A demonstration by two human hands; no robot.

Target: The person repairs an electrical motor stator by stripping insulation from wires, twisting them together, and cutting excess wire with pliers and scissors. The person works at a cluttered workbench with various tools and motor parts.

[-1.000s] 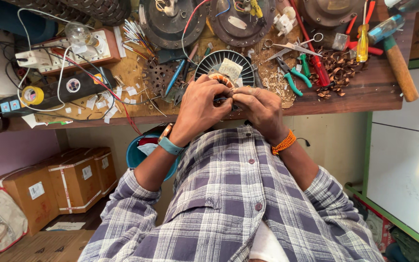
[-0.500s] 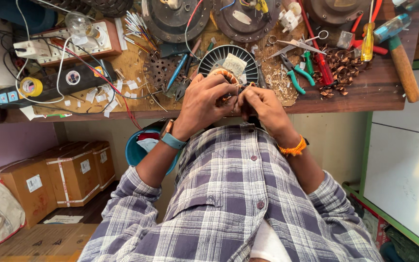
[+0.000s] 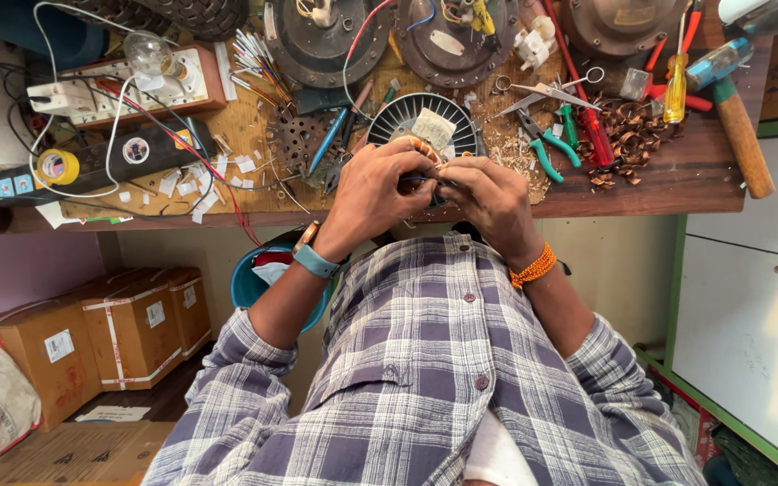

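— While both hands meet at the near rim of the round black stator [image 3: 425, 121], what are they doing?

— Winding work, I'd judge. The left hand [image 3: 373, 193] and right hand [image 3: 490, 200] have their fingertips pinched together on a loop of copper wire [image 3: 422, 148], right at the stator's near edge, close to the front of the wooden bench [image 3: 677, 184].

— And what does the next move call for?

— Probably a steady, fine pinch so the wire stays taut against the slots. The fingers hide which slot it is.

— Any tools handy?

— Green-handled pliers [image 3: 547, 148] lie just right of the stator, with scissors [image 3: 542, 90] beyond them. Copper scraps [image 3: 628, 135] and a hammer [image 3: 740, 126] sit farther right.
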